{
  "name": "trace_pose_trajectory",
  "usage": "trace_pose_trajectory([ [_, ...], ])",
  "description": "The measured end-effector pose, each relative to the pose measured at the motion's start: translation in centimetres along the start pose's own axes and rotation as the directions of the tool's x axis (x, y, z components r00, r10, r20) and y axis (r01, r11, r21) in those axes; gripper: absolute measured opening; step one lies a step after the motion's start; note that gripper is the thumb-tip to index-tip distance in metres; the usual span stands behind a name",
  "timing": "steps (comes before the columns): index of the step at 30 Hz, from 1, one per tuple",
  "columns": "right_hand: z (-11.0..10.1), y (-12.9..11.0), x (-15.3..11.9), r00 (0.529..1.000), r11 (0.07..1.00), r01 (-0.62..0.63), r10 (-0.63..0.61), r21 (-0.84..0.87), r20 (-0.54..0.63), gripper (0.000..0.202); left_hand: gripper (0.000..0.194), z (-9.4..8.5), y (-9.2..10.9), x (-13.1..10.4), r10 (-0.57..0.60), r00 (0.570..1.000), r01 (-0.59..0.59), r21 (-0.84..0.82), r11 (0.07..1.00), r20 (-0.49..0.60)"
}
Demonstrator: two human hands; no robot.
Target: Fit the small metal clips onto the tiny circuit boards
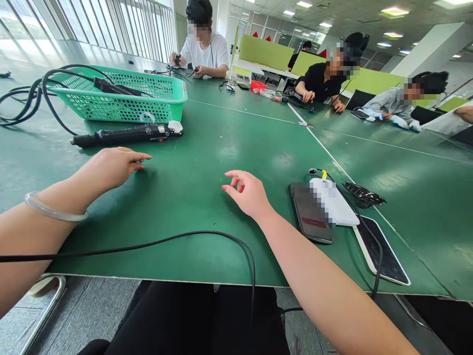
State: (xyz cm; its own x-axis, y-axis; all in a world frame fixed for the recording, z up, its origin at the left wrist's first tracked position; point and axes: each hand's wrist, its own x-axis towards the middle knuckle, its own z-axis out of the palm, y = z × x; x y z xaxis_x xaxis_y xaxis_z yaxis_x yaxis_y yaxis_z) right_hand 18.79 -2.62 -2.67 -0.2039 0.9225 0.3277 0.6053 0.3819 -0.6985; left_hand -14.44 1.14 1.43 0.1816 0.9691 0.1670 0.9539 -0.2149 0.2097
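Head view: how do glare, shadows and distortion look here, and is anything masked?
Head view: the window and ceiling lights look washed out; the green table shows hazy reflections. Head view: soft shadows lie by the left hand and right hand; edges look stretched, faces are pixelated.

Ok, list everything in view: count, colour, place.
Table: one, green, centre.
Basket: one, green, far left.
Power tool: one, black, before basket.
Cables: several, black, left and near edge.
Phones: two, dark-screened, right.
Slab: one, white, across phones.
Hair clip: one, black, right of slab.
People: at least four, mixed clothing, beyond.
Partitions: several, lime, background.
Bangle: one, whitish, left wrist.
Legs: two, black trousers, below table.
Left hand: one, bare, near tool; fingertip detail unclear.
Right hand: one, bare, mid-table, fingers curled.
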Motion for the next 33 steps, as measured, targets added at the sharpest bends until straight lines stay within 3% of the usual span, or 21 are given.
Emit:
trace_pose_trajectory([
  [3, -0.1, 0.0, 0.0, 1.000, 1.000, -0.010, 0.010, 0.013, -0.006, 0.027, 0.028, -0.2, 0.0, 0.0, -0.023, 1.000, 0.022, 0.084, 0.996, 0.012],
  [9, -0.1, -0.2, 0.0, 1.000, 1.000, -0.021, 0.021, 0.011, -0.006, 0.026, 0.021, -0.7, 0.1, -0.2, -0.106, 0.994, 0.105, 0.046, 0.993, 0.017],
  [13, -0.2, -0.2, 0.0, 0.999, 0.999, -0.032, 0.032, 0.023, 0.000, 0.025, 0.032, -1.1, 0.5, 0.0, -0.147, 0.986, 0.132, 0.163, 0.978, 0.084],
  [19, -0.3, -0.1, 0.0, 1.000, 0.999, -0.031, 0.031, 0.024, -0.004, 0.025, 0.038, -1.6, 1.4, -0.3, -0.179, 0.982, 0.164, 0.186, 0.969, 0.066],
  [22, -0.3, 0.0, 0.0, 0.999, 0.999, -0.037, 0.037, 0.034, -0.002, 0.025, 0.038, -1.8, 1.8, -0.8, -0.259, 0.966, 0.257, 0.081, 0.963, 0.012],
  [26, -0.3, -0.1, 0.0, 0.999, 0.999, -0.035, 0.035, 0.036, -0.003, 0.024, 0.042, -0.9, 1.9, -1.2, -0.403, 0.914, 0.374, -0.311, 0.874, -0.034],
  [29, -0.4, -0.2, 0.0, 0.999, 0.999, -0.033, 0.033, 0.036, 0.001, 0.024, 0.042, 0.9, 1.9, -0.7, -0.378, 0.925, 0.338, -0.521, 0.784, 0.033],
  [33, -0.3, -0.4, 0.0, 0.999, 0.999, -0.033, 0.033, 0.032, 0.015, 0.025, 0.033, 3.3, 4.2, 0.5, -0.302, 0.953, 0.263, -0.595, 0.759, 0.036],
])
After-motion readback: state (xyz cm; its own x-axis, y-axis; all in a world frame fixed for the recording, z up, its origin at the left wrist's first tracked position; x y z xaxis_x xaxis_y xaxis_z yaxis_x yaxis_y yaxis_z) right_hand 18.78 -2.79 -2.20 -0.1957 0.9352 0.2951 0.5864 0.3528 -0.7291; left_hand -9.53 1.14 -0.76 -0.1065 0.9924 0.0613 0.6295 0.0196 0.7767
